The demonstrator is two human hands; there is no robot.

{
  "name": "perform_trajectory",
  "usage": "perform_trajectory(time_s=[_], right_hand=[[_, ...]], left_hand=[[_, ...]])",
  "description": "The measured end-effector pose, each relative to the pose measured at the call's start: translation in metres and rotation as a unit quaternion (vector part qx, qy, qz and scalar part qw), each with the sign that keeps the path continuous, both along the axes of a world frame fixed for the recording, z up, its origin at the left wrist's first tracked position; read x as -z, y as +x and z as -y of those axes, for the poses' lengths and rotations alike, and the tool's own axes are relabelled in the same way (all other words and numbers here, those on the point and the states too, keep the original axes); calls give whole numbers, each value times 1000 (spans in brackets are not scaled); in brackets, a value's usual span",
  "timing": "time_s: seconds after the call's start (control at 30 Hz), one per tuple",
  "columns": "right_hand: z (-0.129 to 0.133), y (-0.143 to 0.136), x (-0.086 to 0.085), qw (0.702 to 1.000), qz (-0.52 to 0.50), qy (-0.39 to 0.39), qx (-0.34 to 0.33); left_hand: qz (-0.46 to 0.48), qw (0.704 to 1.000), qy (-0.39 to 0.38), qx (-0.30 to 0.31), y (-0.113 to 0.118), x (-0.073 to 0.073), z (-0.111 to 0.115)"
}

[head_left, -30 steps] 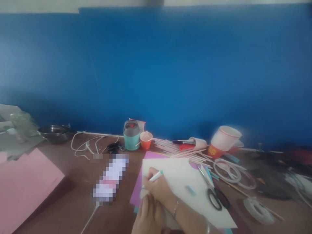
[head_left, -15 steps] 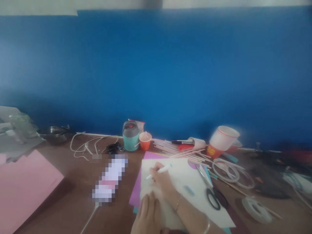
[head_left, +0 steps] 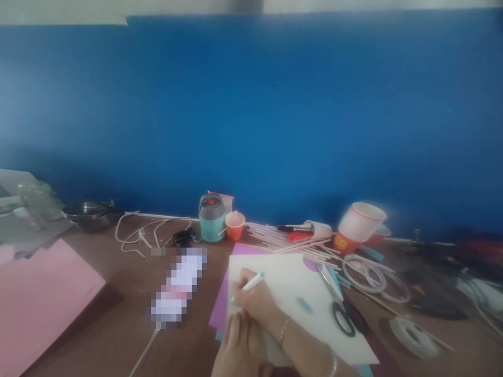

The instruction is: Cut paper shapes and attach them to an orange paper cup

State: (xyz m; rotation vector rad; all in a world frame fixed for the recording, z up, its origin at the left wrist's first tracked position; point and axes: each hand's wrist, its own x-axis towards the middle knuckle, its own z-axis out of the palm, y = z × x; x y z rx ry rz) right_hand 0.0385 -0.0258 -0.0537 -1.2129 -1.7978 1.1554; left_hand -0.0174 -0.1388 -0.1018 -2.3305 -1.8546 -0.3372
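My right hand (head_left: 254,298) is closed round a white marker (head_left: 253,281) with a green end, its tip down near the left edge of a white sheet of paper (head_left: 281,272). Flat on the lower left of that sheet lies my left hand (head_left: 239,340), fingers stretched forward, just below the right hand. A small blue-grey piece, perhaps the marker's cap (head_left: 305,305), rests on the paper to the right. Dark-handled scissors (head_left: 341,309) lie across the sheet's right side. Purple paper (head_left: 220,309) shows from underneath. Whether the tip touches the paper I cannot tell.
Left are pink paper (head_left: 51,303), a blurred-out phone-like object (head_left: 178,288) on a cord, and a metal bowl (head_left: 88,213). Behind stand a teal flask (head_left: 212,222), an orange cup (head_left: 234,226), straws (head_left: 275,241) and stacked paper cups (head_left: 359,225). Tape rolls (head_left: 414,337) lie right.
My right hand has shifted slightly left and down with the marker, which now tilts more steeply. It sits closer to my left hand, which has barely moved.
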Motion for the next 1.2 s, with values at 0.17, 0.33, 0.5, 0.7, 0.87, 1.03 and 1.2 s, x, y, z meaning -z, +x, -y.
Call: perform_trajectory(time_s=[0.17, 0.33, 0.5, 0.7, 0.87, 1.03, 1.2], right_hand=[[1, 0, 0, 999, 13, 4, -30], [1, 0, 0, 999, 24, 17, -30], [1, 0, 3, 999, 23, 21, -26], [0, -1, 4, 999, 18, 18, -20], [0, -1, 3, 999, 19, 31, -9], [-2, -2, 5, 1000, -8, 13, 18], [-8, 1, 5, 983, -133, -98, 85]], left_hand=[[10, 1000, -15, -7, 2, -4, 1], [16, 1000, -8, 6, 0, -1, 1], [12, 1000, -9, 2, 0, 0, -1], [2, 1000, -9, -5, 2, -4, -1], [0, 1000, -8, -5, 2, -3, 0], [8, 1000, -21, -9, 1, -2, -2], [19, 999, -34, -7, -1, -1, -2]])
